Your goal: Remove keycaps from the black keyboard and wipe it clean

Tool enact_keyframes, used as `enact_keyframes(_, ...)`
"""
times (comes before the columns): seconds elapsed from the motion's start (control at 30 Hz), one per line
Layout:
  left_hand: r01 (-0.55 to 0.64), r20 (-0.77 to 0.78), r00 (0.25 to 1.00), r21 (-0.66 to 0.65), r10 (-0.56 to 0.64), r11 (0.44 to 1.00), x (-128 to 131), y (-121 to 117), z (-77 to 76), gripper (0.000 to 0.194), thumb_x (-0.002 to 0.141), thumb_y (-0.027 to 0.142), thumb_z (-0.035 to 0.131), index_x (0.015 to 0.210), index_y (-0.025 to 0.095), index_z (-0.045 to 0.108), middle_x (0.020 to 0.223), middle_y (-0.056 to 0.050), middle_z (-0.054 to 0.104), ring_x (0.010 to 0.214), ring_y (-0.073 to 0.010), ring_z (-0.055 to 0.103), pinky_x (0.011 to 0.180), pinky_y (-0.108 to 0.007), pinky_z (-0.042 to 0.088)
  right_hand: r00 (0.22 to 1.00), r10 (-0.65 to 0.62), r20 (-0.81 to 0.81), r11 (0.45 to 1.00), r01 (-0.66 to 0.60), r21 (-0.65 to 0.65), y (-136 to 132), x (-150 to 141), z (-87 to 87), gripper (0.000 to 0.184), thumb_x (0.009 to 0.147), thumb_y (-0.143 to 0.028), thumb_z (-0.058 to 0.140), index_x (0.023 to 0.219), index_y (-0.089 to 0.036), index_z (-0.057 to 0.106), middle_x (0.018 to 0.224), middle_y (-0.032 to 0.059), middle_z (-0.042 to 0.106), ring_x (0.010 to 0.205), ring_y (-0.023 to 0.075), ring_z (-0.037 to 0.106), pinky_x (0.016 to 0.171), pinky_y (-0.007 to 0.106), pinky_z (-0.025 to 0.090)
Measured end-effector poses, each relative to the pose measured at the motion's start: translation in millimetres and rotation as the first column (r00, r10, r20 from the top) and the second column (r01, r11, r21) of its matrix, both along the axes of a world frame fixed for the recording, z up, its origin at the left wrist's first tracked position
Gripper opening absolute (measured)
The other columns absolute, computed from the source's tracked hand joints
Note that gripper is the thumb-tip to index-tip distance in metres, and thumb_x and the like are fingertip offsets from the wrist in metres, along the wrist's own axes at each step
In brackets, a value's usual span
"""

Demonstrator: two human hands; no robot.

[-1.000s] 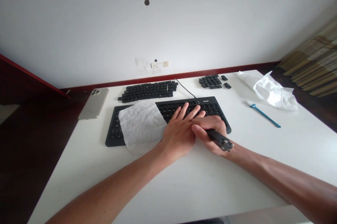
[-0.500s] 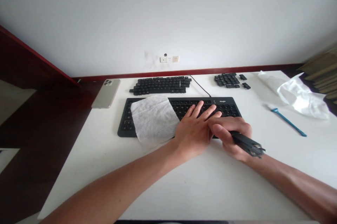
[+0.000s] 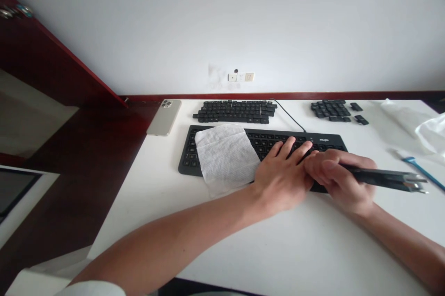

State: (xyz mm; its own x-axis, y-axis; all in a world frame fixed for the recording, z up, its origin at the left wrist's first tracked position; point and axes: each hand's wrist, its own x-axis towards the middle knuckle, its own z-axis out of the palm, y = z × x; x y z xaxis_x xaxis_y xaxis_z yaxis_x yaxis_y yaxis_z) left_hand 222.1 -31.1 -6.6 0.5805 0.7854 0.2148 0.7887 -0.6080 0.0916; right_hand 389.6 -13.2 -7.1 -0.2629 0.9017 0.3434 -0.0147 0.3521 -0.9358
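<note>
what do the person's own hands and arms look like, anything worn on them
Both the left hand and the right hand are ungloved, with no ring or watch showing. The left forearm is bare down to what looks like a white sleeve edge; the right forearm is bare to the picture's edge.

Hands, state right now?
Left hand: open, fingers spread, palm down over black rectangular keyboard.
Right hand: closed, holding black elongated tool with metal prongs at one end.
</note>
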Motion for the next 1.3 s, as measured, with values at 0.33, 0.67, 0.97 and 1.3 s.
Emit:
enact_keyframes(0.33,0.056,-0.011,0.998,-0.035,-0.056,0.998,-4,15,8.4,0.055,0.113,0.043,0.03,0.159,0.017,0.048,0.17,-0.006,0.041,0.15,-0.0316,0.04,0.117,-0.045,0.038,0.981,0.169,-0.095,0.983,-0.174,-0.051,10,1,-0.5,0.03,0.1,-0.026,0.066,0.069,-0.023,0.064,0.063,-0.0005,0.059,0.059,0.0178,0.058,0.061,0.035,0.049)
enact_keyframes(0.67,0.129,-0.052,0.989,-0.115,-0.136,0.985,-8,22,9.5,0.06,0.113,0.044,0.023,0.169,0.021,0.031,0.176,0.0,0.029,0.164,-0.0289,0.02,0.133,-0.048,0.019,0.984,0.177,-0.026,0.982,-0.178,-0.064,5,-2,-2.2,0.05,0.102,-0.034,0.06,0.057,-0.021,0.044,0.053,-0.0031,0.035,0.05,0.0126,0.029,0.049,0.034,0.023)
enact_keyframes(0.97,0.172,-0.069,0.981,-0.126,-0.182,0.977,-8,23,10.5,0.055,0.114,0.038,0.023,0.164,0.027,0.043,0.176,0.002,0.029,0.164,-0.0315,0.023,0.133,-0.051,0.023,0.945,0.073,-0.32,0.978,-0.131,-0.162,8,-12,8.3,0.051,0.099,-0.028,0.055,0.057,-0.023,0.028,0.049,-0.004,0.021,0.043,0.0124,0.018,0.042,0.036,0.018)
enact_keyframes(1.3,0.119,0.007,0.993,-0.167,-0.119,0.979,-6,23,9.9,0.063,0.113,0.051,0.024,0.168,0.022,0.032,0.176,0.003,0.028,0.165,-0.0264,0.018,0.135,-0.046,0.02,0.964,0.019,-0.266,0.997,-0.038,-0.069,11,-9,10.3,0.051,0.096,-0.035,0.062,0.054,-0.024,0.036,0.049,-0.0033,0.025,0.044,0.0133,0.026,0.045,0.035,0.023)
